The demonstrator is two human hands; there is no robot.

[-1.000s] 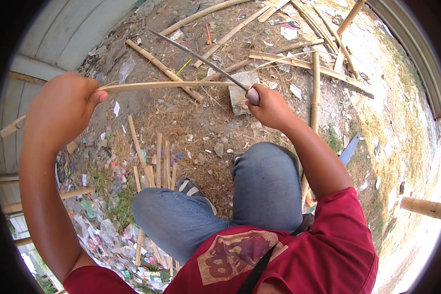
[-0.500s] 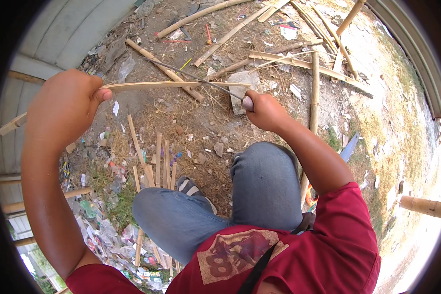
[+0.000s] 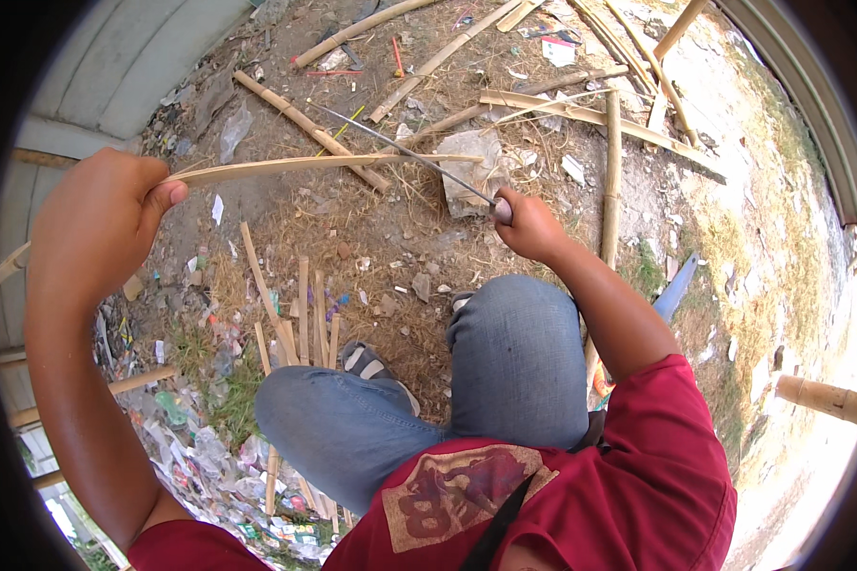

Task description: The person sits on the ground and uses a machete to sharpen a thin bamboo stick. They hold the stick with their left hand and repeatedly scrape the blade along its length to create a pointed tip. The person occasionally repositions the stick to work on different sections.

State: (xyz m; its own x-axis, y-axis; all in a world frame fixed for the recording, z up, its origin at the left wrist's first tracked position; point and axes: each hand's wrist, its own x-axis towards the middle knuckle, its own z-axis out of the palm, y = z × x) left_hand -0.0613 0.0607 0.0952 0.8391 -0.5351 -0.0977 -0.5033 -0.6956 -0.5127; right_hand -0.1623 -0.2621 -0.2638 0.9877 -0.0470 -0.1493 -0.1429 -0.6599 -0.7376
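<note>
My left hand (image 3: 100, 224) is raised at the left and grips one end of a thin split bamboo strip (image 3: 324, 165) that runs level to the right. My right hand (image 3: 526, 226) is closed on the handle of a long thin knife (image 3: 400, 150). Its blade slants up to the left and crosses the strip near the strip's right end. Below the hands are my knees in blue jeans (image 3: 514, 352) and a red shirt (image 3: 581, 485). A sandalled foot (image 3: 367, 362) rests on the dirt.
Short cut bamboo slats (image 3: 300, 314) lie on the ground by my left knee. Long bamboo poles (image 3: 581, 109) and scraps are scattered ahead on dry dirt. Litter (image 3: 209, 447) piles at the lower left. A grey corrugated wall (image 3: 114, 67) stands at the upper left.
The knife dropped low against the strip half a second ago and is now raised again, slanting up to the left. My left hand lifted slightly with the strip.
</note>
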